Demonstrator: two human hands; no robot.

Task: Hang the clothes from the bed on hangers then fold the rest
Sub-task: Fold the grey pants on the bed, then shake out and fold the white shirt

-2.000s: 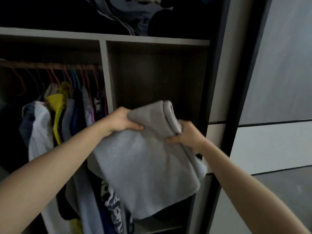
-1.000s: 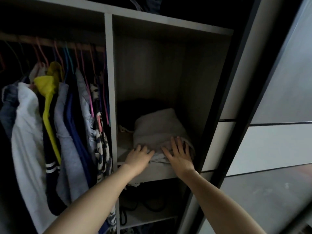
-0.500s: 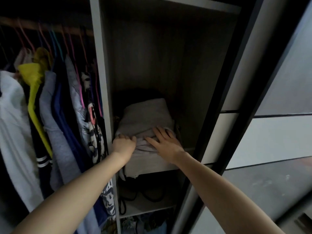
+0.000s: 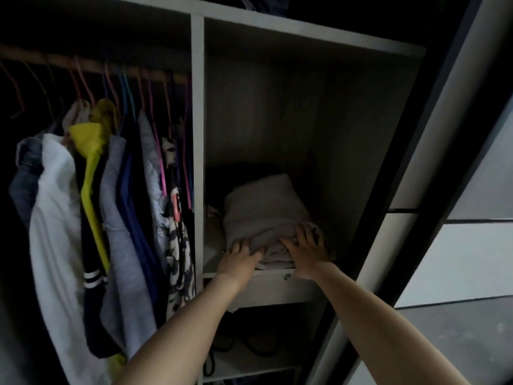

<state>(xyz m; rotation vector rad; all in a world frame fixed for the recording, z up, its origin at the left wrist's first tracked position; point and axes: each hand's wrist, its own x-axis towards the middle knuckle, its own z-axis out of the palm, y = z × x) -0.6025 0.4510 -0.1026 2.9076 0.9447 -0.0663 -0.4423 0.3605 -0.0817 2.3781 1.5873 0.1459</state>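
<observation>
1. The left hand (image 4: 240,258) lies with its fingers only slightly bent against the front edge of a folded grey garment (image 4: 263,209); it presses the cloth and grips nothing.
2. The right hand (image 4: 308,252) is flat, with the fingers spread, on the front right corner of the same garment.
3. The garment lies under and just beyond both hands, on a wardrobe shelf (image 4: 277,287) in the right compartment, on top of some other folded light cloth.
4. Behind it, deeper than the hands, there is a dark item (image 4: 236,170); I cannot tell what it is.
5. Below the hands, the lower compartment holds dark straps or cords (image 4: 249,345).
6. To the left of the left hand, the other compartment has a rail (image 4: 83,65) with coloured hangers (image 4: 163,176). On them hang a white garment (image 4: 52,218), a yellow one (image 4: 88,151), a grey one (image 4: 113,218), a navy one (image 4: 133,204) and a black-and-white patterned one (image 4: 177,245).
7. To the right of the right hand stands a sliding door (image 4: 472,245).
</observation>
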